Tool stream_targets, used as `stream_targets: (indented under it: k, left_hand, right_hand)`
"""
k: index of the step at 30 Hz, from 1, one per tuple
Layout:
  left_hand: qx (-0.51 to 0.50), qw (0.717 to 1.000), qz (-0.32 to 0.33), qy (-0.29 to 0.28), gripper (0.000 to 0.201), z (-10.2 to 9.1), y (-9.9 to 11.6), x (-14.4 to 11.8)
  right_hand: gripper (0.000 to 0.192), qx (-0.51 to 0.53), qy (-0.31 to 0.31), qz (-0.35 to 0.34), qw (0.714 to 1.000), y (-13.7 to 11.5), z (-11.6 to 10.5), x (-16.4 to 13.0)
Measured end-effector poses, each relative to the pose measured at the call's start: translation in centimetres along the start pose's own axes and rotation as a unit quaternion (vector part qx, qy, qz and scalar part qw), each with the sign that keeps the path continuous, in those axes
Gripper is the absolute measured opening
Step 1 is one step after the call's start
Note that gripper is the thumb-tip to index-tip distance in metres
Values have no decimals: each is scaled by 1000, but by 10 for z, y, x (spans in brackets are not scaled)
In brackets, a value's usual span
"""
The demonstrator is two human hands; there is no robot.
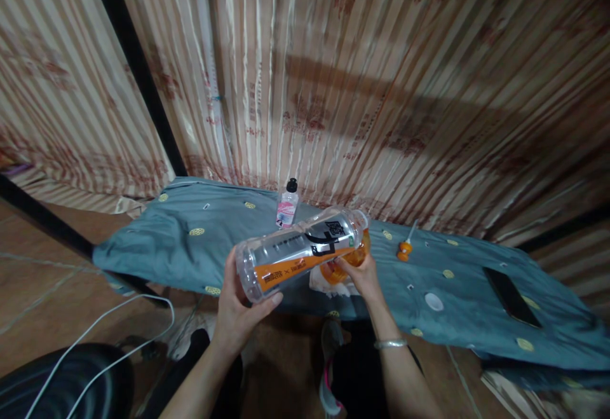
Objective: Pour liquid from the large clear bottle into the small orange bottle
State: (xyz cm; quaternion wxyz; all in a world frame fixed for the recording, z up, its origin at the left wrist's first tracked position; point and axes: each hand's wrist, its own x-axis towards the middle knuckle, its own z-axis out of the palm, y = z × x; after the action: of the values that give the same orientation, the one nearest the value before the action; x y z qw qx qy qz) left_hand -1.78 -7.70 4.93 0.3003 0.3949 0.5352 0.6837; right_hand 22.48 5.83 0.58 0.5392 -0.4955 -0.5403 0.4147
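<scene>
My left hand point(241, 314) is wrapped round the base of a clear plastic drink bottle point(298, 257) with an orange and silver label. The bottle lies tilted almost on its side, its open mouth to the right. Under that mouth, my right hand point(361, 274) grips a see-through orange bottle point(355, 255), partly hidden by the drink bottle and my fingers. Whether liquid passes between them I cannot tell. A white cloth or tissue point(345, 288) lies below the orange bottle. To the right, an orange pump top point(405, 250) with a pale tube rests on the teal cover.
The low bench has a teal patterned cover point(229, 222). On it are a small clear bottle with a black cap point(286, 209), a white round lid point(433, 302) and a black phone point(511, 296). Striped curtains point(305, 88) hang behind. A white cable point(102, 317) loops at lower left.
</scene>
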Motion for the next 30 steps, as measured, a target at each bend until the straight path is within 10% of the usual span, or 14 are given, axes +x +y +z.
stream_targets:
  k: [30]
  left_hand:
    - [-3, 1000, 23, 1, 100, 0, 0, 1]
  right_hand:
    - [60, -5, 6, 13, 1000, -6, 2, -1]
